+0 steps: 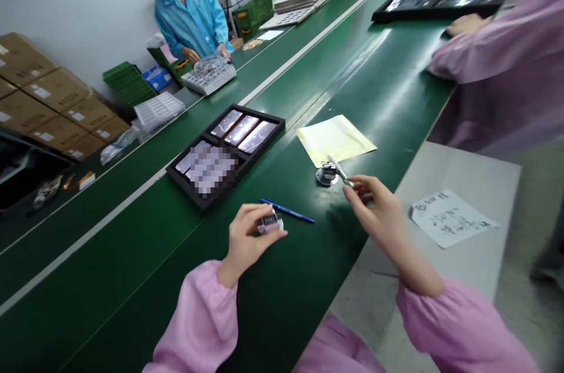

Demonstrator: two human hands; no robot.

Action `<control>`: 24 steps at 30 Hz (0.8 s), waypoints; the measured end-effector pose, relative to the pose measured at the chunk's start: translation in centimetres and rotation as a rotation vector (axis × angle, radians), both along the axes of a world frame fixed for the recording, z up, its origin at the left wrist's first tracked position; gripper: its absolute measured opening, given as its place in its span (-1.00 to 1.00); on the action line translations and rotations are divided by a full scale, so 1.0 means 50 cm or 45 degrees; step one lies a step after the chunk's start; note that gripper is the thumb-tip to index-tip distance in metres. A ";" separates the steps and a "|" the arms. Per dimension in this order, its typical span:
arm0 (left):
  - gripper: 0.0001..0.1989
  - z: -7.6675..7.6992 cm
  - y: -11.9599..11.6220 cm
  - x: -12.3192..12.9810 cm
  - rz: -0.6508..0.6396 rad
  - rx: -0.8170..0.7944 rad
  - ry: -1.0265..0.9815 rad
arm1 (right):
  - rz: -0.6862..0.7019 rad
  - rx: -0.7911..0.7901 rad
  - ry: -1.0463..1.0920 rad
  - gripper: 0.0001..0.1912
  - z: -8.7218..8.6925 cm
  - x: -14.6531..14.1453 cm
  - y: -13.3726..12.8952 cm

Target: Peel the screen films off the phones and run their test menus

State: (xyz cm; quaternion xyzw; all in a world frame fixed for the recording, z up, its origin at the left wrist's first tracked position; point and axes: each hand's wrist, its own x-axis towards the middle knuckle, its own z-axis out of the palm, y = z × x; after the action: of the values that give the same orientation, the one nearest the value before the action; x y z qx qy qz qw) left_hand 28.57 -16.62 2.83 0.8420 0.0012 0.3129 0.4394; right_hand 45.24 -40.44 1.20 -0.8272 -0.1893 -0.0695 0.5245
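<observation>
Pinching one round device [269, 222] in our left hand [245, 238], we gripped one pen-like tool [340, 171] in our half-curled right hand [376, 204], its long axis slanting toward a second device [327, 174] just beyond; between the hands lay one blue pen [287, 211], farther out one yellowish sheet [337, 137], one black tray [259, 146].
</observation>
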 end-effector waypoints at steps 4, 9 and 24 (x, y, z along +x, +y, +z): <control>-0.54 -0.027 0.020 0.150 0.049 0.012 0.092 | 0.004 -0.072 0.065 -0.60 -0.035 0.087 0.023; -0.48 -0.022 0.012 0.246 0.010 0.188 0.276 | 0.060 -0.125 0.175 -0.66 -0.054 0.128 0.051; -0.49 0.096 -0.119 0.041 -0.152 0.361 0.059 | 0.477 0.095 -0.281 -0.65 0.088 -0.142 0.011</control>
State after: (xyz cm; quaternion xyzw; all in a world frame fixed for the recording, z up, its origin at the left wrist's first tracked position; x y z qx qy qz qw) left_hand 30.65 -22.57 7.64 0.9011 -0.0831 0.2638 0.3339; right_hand 38.14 -39.91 5.59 -0.7449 -0.3933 -0.0678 0.5345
